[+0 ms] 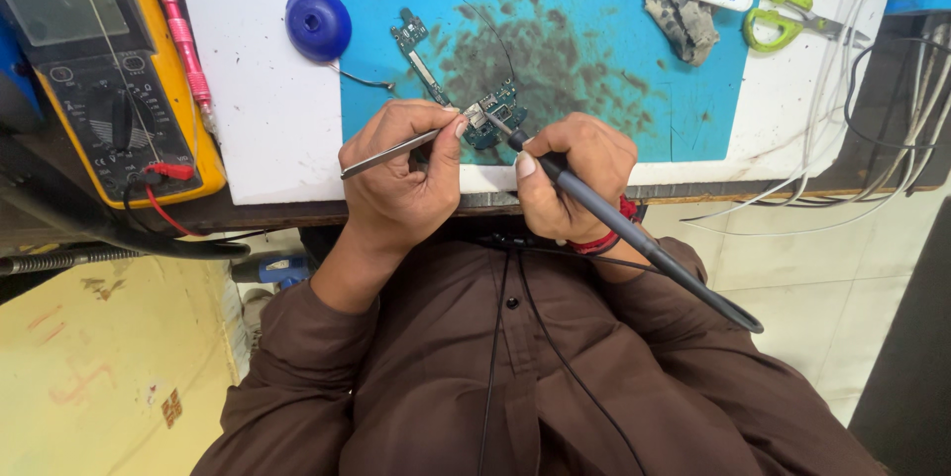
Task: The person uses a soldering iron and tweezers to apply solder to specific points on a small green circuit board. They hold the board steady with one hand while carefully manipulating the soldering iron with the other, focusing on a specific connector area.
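Two hands work at the small circuit board point(492, 115) on the blue mat point(693, 90): left hand point(401, 179) pinching tweezers point(396, 150), right hand point(567, 179) gripping a soldering iron point(614, 223) onto it, mid-soldering, likely needing a steady tip

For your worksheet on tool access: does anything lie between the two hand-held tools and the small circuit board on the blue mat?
Nothing visible does. The tweezers in the left hand and the soldering iron in the right hand both reach the circuit board directly.
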